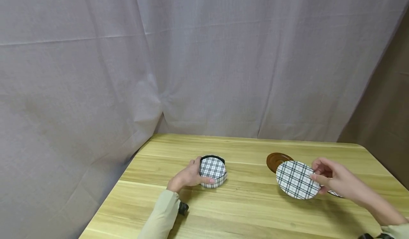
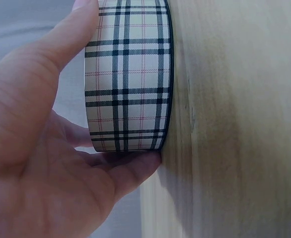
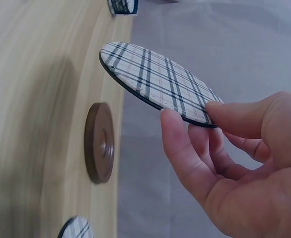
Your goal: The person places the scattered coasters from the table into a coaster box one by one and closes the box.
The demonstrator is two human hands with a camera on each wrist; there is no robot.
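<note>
On the left half of the table my left hand point(image 1: 189, 175) grips a round plaid coaster holder point(image 1: 220, 184), thumb along its near side and fingers around the far-left side. A plaid coaster point(image 1: 211, 166) lies in it, with the black inner rim showing behind. The left wrist view shows the holder's plaid side wall point(image 2: 128, 74) between thumb and fingers. To the right, my right hand point(image 1: 340, 182) pinches another round plaid coaster point(image 1: 297, 179) by its edge, thumb on the patterned face. This coaster is tilted and raised above the table, its dark edge visible in the right wrist view.
A brown round coaster point(image 1: 274, 162) with ring grooves lies behind the held coaster, which partly covers it. Another plaid coaster point(image 1: 335, 194) lies on the wooden table point(image 1: 243, 210), mostly hidden under the right hand. A grey curtain point(image 1: 217, 72) hangs along the table's back edge.
</note>
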